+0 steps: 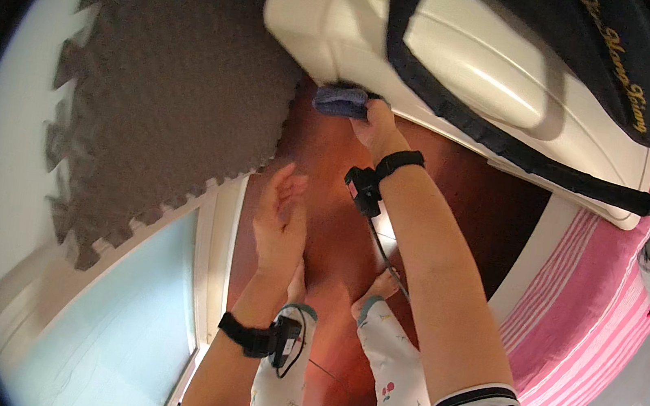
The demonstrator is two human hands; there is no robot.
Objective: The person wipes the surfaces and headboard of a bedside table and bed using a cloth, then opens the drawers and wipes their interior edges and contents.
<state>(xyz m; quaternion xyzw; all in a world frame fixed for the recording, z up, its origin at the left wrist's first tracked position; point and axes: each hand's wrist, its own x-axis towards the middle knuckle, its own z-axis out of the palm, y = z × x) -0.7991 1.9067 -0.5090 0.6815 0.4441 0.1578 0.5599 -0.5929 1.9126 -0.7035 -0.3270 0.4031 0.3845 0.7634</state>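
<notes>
My right hand (pixel 378 126) reaches out ahead and grips a folded blue-grey cloth (pixel 340 102) by its right end. The cloth is beside the lower edge of a large cream-coloured moulded piece (pixel 331 31); whether they touch I cannot tell. My left hand (pixel 279 226) is raised over the reddish-brown floor (pixel 337 172), lower and to the left, with nothing in it. Its fingers are apart and slightly bent. Each wrist wears a black strap with a small dark device and a cable.
A grey foam mat (pixel 183 94) with a toothed edge lies at the left, above a pale blue panel (pixel 121 316). A black bag (pixel 630 71) with a long strap hangs over the cream piece. Pink striped bedding (pixel 572 318) is at the right. My bare feet stand below.
</notes>
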